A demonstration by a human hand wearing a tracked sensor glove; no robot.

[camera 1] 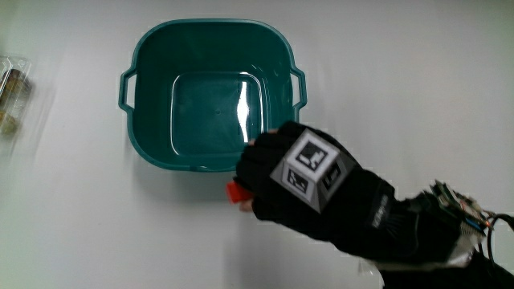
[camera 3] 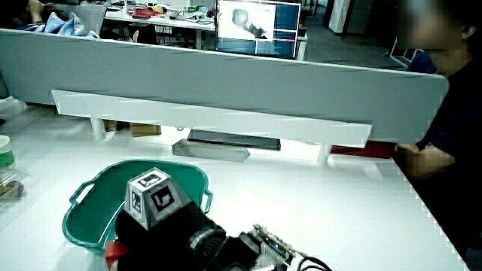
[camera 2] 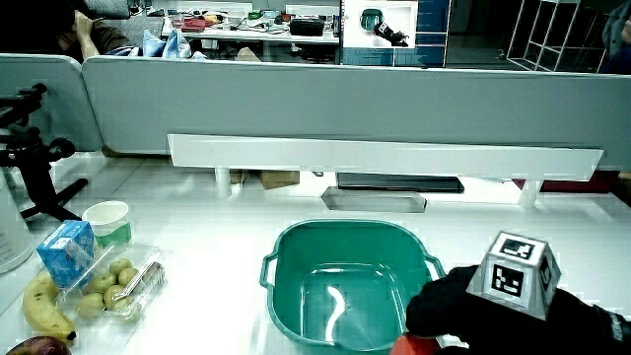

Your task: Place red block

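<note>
A small red block point(camera 1: 236, 193) peeks out from under the fingers of the gloved hand point(camera 1: 277, 172), just outside the teal basin's point(camera 1: 152, 88) rim nearest the person. The fingers curl down around the block. The hand carries a patterned cube point(camera 1: 312, 168) on its back and overlaps the basin's near corner. In both side views the red block point(camera 2: 412, 345) point(camera 3: 114, 251) shows below the hand point(camera 2: 444, 301) point(camera 3: 162, 229), by the basin point(camera 2: 296, 296) point(camera 3: 86, 218). Nothing lies inside the basin.
A clear plastic box of kiwis point(camera 2: 110, 281) lies beside the basin, with a banana point(camera 2: 44, 306), a blue carton point(camera 2: 67, 248) and a white cup point(camera 2: 108, 221) near it. The box's edge point(camera 1: 12, 88) shows in the main view. A low partition point(camera 2: 345, 108) closes the table.
</note>
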